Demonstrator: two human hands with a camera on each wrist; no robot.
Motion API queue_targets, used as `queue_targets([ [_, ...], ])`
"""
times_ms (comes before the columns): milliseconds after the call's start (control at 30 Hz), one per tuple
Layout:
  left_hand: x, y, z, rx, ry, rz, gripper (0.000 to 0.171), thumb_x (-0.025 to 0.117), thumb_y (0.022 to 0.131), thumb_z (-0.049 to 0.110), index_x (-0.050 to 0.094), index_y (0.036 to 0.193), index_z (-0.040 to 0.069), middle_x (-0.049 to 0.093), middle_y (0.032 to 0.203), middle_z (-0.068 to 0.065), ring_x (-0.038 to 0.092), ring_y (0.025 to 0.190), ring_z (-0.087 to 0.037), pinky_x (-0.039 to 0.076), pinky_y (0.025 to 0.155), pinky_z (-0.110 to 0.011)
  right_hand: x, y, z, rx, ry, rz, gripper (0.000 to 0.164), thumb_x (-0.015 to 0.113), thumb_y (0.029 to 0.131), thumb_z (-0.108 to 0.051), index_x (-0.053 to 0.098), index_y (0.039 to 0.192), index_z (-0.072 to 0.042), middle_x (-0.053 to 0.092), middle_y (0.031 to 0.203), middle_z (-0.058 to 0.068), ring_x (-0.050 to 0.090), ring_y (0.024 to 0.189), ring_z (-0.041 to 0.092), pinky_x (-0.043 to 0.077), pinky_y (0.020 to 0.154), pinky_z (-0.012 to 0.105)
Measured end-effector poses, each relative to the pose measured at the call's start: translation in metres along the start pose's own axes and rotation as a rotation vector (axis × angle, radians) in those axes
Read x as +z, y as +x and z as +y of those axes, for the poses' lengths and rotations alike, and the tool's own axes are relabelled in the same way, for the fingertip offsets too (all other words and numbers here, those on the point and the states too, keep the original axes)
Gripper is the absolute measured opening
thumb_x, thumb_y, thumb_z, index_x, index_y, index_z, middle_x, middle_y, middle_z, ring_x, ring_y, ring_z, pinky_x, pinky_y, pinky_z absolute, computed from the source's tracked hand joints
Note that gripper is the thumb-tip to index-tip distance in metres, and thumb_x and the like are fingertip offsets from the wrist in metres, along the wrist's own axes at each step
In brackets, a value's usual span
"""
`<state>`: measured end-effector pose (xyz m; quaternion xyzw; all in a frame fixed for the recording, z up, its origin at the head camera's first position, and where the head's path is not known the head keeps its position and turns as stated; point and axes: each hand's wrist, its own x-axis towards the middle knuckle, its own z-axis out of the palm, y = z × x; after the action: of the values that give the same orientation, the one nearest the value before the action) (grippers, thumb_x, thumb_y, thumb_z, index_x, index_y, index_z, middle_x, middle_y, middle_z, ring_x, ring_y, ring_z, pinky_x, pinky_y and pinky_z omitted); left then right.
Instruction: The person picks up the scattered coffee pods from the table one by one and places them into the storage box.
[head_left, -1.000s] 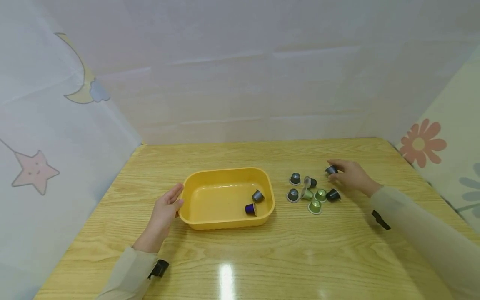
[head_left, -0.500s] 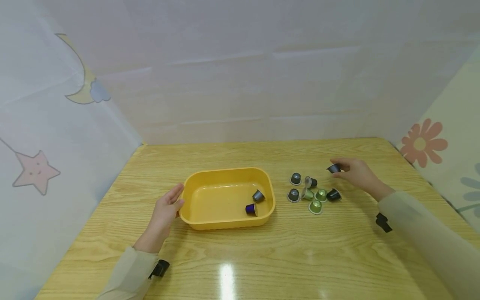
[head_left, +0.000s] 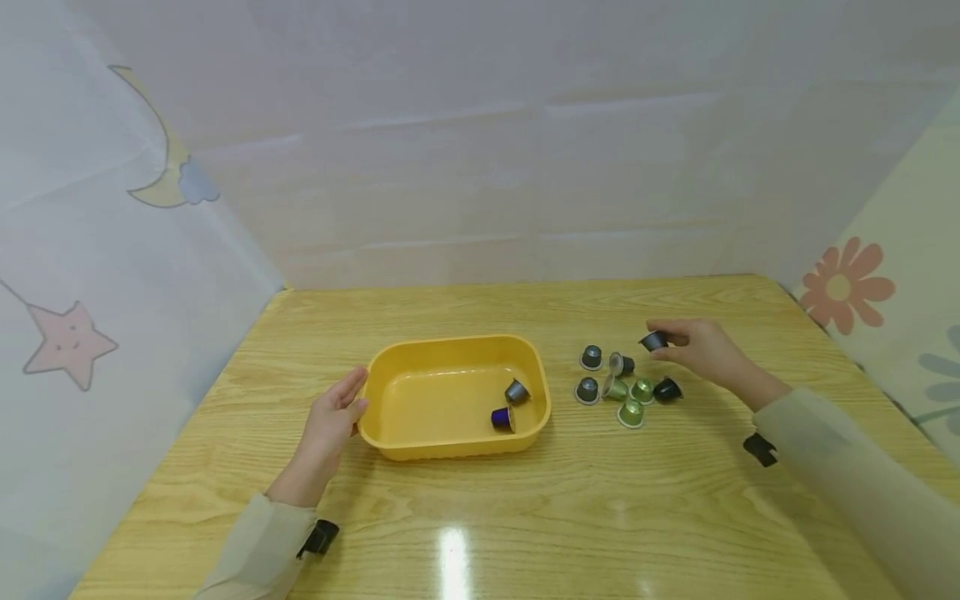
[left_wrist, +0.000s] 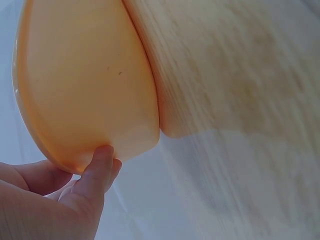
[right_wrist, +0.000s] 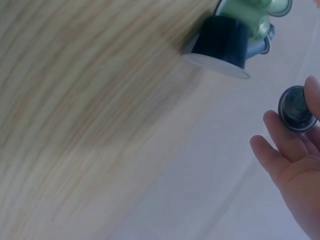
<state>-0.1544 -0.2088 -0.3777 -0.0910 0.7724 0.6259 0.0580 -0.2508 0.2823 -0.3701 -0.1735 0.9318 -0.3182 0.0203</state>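
My left hand (head_left: pixel 327 425) grips the left end of a yellow plastic tray (head_left: pixel 442 454). In the left wrist view, fingertips (left_wrist: pixel 102 155) touch the tray's outer wall just under the rim. My right hand (head_left: pixel 705 354) pinches a dark grey-blue coffee capsule (head_left: pixel 655 340) above the table, right of the other capsules. The right wrist view shows this held capsule end-on between thumb and fingers. Inside the tray, at its right end, lie a grey capsule (head_left: pixel 517 392) and a dark blue capsule (head_left: pixel 502 418).
Right of the tray, several capsules sit on the wooden table (head_left: pixel 480 517): green ones (head_left: pixel 631 412), grey ones (head_left: pixel 587 390) and a black capsule (head_left: pixel 667 389) on its side. A pale cloth wall (head_left: pixel 480 192) stands behind the table.
My right hand draws back slightly, then shifts left with the capsule pinched in its fingers. My left hand and the tray keep their place.
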Motion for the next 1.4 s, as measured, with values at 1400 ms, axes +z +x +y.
queue_targets([
  [1400,0.000,0.002,0.000,-0.018,-0.003,0.008,0.054,0.039,0.104,0.002,0.022,0.155,0.008,0.022,0.159,-0.008,0.027,0.142,-0.027,0.046,0.096,-0.035,0.027,0.007,-0.077,-0.053,0.236,-0.026,0.056,0.070,0.091,-0.016,0.049,0.140,0.003,0.053,0.136,0.023,0.052,0.123,0.038,0.051,0.091,0.045],
])
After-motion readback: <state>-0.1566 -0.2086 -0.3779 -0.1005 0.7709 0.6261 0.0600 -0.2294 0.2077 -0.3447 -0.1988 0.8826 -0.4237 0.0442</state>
